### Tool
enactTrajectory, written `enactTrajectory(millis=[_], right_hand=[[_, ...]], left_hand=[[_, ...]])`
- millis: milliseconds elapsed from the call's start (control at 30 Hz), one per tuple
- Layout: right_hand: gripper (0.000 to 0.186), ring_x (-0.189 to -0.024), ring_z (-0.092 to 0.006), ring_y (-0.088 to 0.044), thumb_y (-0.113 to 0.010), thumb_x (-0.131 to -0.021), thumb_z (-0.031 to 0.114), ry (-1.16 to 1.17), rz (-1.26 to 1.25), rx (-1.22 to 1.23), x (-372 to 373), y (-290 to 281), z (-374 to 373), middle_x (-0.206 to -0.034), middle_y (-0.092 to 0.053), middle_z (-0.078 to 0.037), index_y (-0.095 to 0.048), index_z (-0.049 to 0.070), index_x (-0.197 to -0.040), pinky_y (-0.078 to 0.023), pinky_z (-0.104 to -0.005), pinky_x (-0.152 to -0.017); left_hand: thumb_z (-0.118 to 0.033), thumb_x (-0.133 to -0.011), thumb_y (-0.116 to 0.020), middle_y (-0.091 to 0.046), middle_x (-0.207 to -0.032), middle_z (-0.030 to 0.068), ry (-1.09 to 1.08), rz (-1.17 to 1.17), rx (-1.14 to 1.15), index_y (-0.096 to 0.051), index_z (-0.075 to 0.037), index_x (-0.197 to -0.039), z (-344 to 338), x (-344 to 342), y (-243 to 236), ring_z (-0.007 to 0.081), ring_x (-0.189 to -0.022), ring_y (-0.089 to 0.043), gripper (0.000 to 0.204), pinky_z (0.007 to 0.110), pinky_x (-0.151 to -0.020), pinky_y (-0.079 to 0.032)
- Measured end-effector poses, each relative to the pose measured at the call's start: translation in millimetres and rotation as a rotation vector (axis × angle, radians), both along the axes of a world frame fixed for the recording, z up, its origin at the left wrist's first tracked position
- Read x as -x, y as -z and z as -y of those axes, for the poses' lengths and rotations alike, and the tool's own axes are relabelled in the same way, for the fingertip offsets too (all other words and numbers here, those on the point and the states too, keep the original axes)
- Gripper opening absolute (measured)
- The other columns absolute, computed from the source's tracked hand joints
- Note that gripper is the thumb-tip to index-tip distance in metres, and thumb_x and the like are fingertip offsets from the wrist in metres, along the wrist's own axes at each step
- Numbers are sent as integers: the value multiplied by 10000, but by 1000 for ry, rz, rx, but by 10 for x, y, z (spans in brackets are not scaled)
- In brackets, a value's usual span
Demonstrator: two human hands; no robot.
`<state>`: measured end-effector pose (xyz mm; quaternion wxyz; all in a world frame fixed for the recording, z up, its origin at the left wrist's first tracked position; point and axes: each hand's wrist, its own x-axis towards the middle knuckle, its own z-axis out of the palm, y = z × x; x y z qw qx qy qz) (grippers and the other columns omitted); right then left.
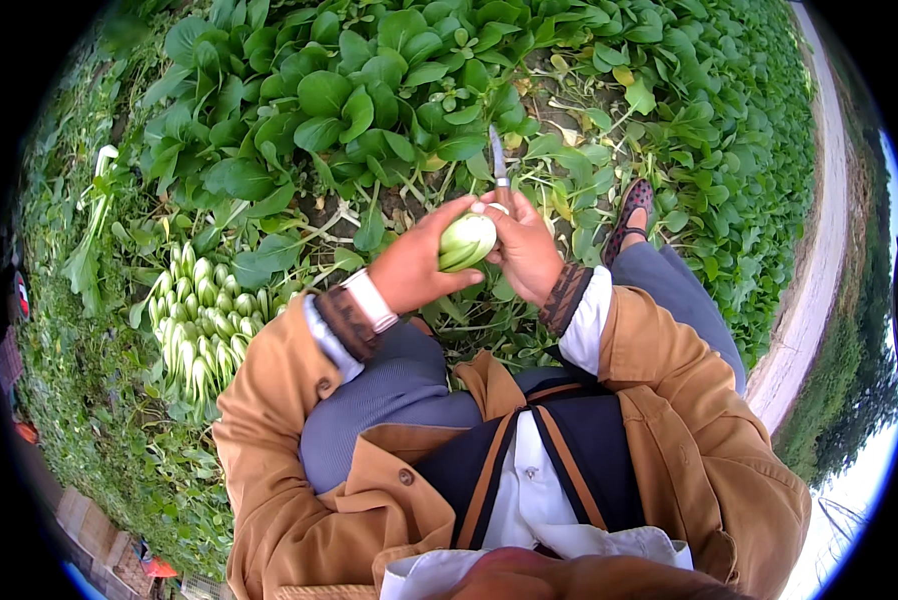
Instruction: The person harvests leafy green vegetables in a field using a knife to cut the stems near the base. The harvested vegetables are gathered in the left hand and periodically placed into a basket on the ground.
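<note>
My left hand (pixel 416 257) is wrapped round a trimmed head of bok choy (pixel 466 243), its pale green, bulging stalks showing between my hands. My right hand (pixel 531 248) grips a small knife (pixel 499 165) with a wooden handle, the blade pointing away from me. The right thumb and fingers also touch the bok choy's far end. To the left, a pile of trimmed bok choy heads (pixel 204 318) lies on the low greens, pale bases and stalks showing.
Tall leafy bok choy plants (pixel 324 95) grow close in front of my hands. Cut leaves and stalks (pixel 559 125) litter the soil beside them. A pulled stalk with leaves (pixel 97 215) lies far left. My shoe (pixel 633 210) stands right of the knife; a path (pixel 814 250) runs beyond.
</note>
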<state>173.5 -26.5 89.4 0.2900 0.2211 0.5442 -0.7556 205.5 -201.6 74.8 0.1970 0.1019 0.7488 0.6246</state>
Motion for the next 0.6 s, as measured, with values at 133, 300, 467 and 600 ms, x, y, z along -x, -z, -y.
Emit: enactTrajectory(millis=[133,300,467,600], right_hand=[[268,-532,-67,-408,-573,-950,312,0,49,-43,115,118,-212,-781,-489,3,-443,95,-1040,-330,-222,-443],[281,-664,-205,-560,-534,-886,230,-539,-82,-646,173,750,-627,-851,-588,-105,-496,62,-1107,-454,-347,-629],[525,-931,-417,-605,-519,-864,134,-730,-466,-754,305,1087,-243,-1028,-622,-247,-384,101,-1371,-466,-468,-813],[598,-961,-434,-593,-489,-872,87,-667,-585,-711,446,1458,-42,-1060,-613,-277,-323,125,-1445,-471,-463,-846]], left_hand=[[-75,-697,-756,-641,-1122,146,151,-65,244,-531,-73,-1258,-109,356,244,315,-1011,-634,605,368,-874,-498],[-117,-837,-544,-625,-874,97,335,-611,916,-611,-100,-978,-80,783,944,294,-816,-642,158,431,-720,-512],[-58,-820,-521,-567,-1233,73,58,-587,1238,-615,-78,-973,361,647,1171,212,-664,-648,181,373,-597,-542],[-40,-794,-520,-537,-1348,79,150,-416,1181,-576,-70,-1118,511,564,1144,261,-758,-680,331,385,-650,-545]])
